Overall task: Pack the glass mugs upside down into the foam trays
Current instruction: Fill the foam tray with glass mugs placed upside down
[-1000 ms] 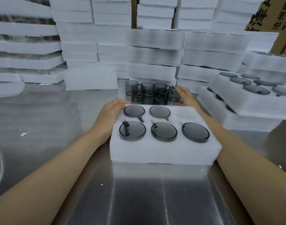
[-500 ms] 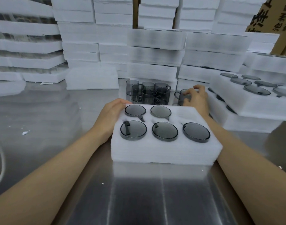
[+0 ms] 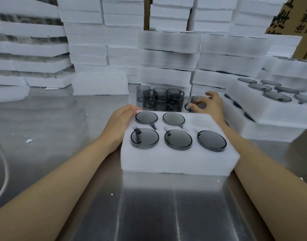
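A smoky glass mug [image 3: 195,103] is gripped by the right hand [image 3: 208,106], fingers curled round its upright body, just behind the foam tray [image 3: 177,159]. The empty far-right pocket [image 3: 204,121] lies directly below and toward the person (a short pull back, it seems). The tray's left edge is steadied by the left hand [image 3: 120,122], laid mostly flat.

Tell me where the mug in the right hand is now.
In the head view the mug stands upright on the table, just past the tray's far right corner and right of the loose mugs, under the right hand.
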Motion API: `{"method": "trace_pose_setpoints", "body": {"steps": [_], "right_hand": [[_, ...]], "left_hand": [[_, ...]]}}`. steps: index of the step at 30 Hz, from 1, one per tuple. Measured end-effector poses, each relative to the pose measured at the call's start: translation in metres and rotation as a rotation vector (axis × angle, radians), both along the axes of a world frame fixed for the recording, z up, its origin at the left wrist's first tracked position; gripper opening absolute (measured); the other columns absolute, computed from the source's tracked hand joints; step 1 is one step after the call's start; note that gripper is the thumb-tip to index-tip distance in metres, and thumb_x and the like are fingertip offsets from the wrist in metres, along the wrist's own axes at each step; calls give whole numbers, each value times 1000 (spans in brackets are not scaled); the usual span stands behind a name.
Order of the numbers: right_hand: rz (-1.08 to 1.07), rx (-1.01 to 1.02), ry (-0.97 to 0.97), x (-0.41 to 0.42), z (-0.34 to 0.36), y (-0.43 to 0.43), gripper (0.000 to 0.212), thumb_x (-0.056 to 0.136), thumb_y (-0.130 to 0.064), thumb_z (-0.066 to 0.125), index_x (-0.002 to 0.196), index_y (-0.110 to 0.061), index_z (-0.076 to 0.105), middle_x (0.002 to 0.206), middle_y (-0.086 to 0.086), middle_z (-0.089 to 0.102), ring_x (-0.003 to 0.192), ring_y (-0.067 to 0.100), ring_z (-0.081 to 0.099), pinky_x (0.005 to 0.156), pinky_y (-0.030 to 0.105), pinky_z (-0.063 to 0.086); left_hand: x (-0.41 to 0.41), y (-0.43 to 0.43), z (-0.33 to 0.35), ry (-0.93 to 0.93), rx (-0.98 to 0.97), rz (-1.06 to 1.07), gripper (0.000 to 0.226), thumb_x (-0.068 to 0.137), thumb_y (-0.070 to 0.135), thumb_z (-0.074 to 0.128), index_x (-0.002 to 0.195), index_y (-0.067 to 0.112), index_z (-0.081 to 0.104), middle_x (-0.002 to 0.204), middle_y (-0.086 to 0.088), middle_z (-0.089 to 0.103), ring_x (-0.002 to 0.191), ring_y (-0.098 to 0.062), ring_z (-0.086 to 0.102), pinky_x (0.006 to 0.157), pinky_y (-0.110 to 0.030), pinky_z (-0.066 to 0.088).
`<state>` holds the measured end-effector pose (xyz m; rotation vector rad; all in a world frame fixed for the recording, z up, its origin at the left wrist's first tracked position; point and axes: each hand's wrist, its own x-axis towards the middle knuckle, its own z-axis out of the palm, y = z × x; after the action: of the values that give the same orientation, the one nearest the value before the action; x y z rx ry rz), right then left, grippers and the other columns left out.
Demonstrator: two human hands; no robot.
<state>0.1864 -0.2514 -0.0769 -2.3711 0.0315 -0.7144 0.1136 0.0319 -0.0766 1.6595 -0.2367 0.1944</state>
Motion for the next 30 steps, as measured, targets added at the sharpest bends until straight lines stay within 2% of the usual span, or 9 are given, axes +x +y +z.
{"method": "trace_pose_setpoints", "body": {"steps": [5,7,10,13,17,21,24,26,30], "right_hand": [[20,238,-148,-23,6,-5,18,91,-3,61,107,5,65,134,24,41,125,26,43,86,-6,21],[60,327,-209,-38,8,-4,16,93,-2,57,107,2,63,137,23,41,126,18,41,98,0,24],[125,481,-260,-63,10,0,16,94,3,54,109,0,59,134,25,43,126,23,48,107,27,37],[165,532,-337,-88,7,2,16,95,4,51,109,6,57,115,18,49,94,-11,55,86,8,41],[208,694,-262,-109,5,8,11,99,-8,49,108,-13,53,108,4,56,97,12,55,86,21,45],[247,649,-300,-118,19,16,11,98,-8,51,108,-9,54,120,5,55,100,9,54,90,15,42],[336,720,-229,-118,27,20,8,99,-3,46,104,-7,51,123,8,52,98,14,55,94,29,50],[387,877,-171,-120,31,24,15,100,0,40,95,-7,51,108,10,57,92,15,58,93,35,52],[488,1439,-130,-121,42,22,22,100,-3,33,88,-4,51,86,9,59,84,23,59,84,36,54]], "left_hand": [[-2,0,2,-4,14,0,25,94,10,46,86,15,69,97,-3,70,90,-15,62,85,-32,46],[-4,0,3,-5,17,0,24,95,10,46,86,16,69,96,-1,69,88,-14,62,82,-28,46],[-7,0,5,5,23,3,23,95,11,47,88,15,68,97,-1,69,88,-12,62,79,-24,46],[-10,0,6,16,35,4,22,95,12,47,92,14,69,101,-2,69,90,-12,62,81,-24,46],[-14,1,6,-7,46,8,24,96,13,46,90,19,68,100,3,68,89,-8,62,80,-21,47],[-14,2,5,-35,88,25,27,97,13,44,88,25,67,98,9,67,88,-2,61,76,-15,45],[-14,2,5,-35,87,28,28,97,13,44,88,25,67,97,10,67,87,-2,61,73,-11,45],[-12,2,4,-37,86,18,28,97,13,44,88,24,67,98,8,67,88,-4,61,77,-17,46],[-11,3,4,-41,86,1,27,97,13,43,89,22,67,99,5,66,90,-8,61,81,-23,45]]}}
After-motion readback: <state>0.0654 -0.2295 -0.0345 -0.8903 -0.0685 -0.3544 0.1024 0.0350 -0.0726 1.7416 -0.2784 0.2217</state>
